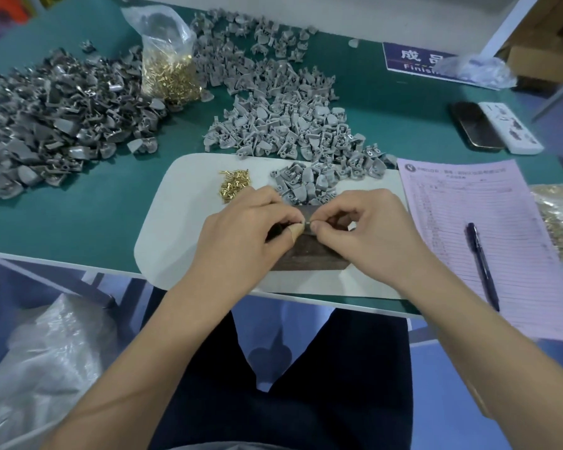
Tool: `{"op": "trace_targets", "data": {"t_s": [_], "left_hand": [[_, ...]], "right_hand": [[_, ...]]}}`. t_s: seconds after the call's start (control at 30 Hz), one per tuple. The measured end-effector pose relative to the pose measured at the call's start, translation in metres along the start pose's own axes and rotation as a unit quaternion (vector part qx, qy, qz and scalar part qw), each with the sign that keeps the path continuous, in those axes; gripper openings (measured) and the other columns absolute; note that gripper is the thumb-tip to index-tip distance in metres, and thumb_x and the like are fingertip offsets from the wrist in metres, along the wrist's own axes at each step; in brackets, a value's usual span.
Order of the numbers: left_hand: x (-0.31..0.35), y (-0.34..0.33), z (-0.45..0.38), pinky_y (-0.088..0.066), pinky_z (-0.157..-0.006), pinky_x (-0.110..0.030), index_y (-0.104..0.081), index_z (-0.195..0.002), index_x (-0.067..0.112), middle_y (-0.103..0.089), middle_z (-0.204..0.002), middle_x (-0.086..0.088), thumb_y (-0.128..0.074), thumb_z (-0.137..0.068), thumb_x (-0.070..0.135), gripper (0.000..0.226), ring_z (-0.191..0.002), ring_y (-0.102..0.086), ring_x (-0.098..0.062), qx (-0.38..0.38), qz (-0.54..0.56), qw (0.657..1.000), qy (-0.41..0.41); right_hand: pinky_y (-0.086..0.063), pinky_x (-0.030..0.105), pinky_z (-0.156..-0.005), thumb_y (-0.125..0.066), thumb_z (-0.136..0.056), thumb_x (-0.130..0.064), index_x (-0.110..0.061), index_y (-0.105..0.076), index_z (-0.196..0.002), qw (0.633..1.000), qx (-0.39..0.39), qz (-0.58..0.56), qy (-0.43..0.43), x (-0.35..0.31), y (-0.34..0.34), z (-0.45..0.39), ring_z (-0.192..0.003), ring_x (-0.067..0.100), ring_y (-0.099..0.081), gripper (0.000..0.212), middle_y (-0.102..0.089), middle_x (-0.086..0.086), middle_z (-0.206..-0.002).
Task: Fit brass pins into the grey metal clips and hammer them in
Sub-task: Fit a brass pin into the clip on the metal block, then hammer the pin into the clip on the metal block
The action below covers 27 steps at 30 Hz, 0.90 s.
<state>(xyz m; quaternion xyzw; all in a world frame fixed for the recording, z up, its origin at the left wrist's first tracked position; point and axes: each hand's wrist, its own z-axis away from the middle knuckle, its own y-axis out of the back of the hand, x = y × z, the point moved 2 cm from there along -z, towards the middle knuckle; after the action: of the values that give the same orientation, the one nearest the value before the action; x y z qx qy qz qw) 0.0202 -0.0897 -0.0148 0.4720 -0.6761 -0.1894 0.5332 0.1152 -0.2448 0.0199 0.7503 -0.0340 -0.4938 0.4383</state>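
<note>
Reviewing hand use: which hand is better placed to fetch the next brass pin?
Probably left: the left hand sits just below the loose brass pins; the right hand is farther away.

Grey clips (293, 125), brass pins (234, 186), teal table (387, 102)

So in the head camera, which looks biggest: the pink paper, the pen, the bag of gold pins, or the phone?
Largest to smallest, as they look:
1. pink paper form
2. bag of brass pins
3. pen and phone: too alike to rank, and the phone lies farther away.
</note>
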Motion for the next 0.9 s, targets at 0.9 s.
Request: {"op": "trace_targets", "data": {"t_s": [0.9], "left_hand": [[0.004, 0.008, -0.007, -0.045, -0.059, -0.03, -0.071, -0.084, 0.041, -0.059, -0.083, 0.019, -0.068, -0.086, 0.051, 0.011, -0.089, -0.048, -0.009, 0.0, -0.057, 0.998, -0.017]], "right_hand": [[-0.041, 0.035, -0.064, -0.063, -0.093, -0.054, -0.025, -0.063, -0.097, 0.961, 0.1, 0.234, -0.106, 0.039, 0.038, 0.02, -0.082, 0.016, -0.057, 0.029, -0.059, -0.008, -0.092]]}}
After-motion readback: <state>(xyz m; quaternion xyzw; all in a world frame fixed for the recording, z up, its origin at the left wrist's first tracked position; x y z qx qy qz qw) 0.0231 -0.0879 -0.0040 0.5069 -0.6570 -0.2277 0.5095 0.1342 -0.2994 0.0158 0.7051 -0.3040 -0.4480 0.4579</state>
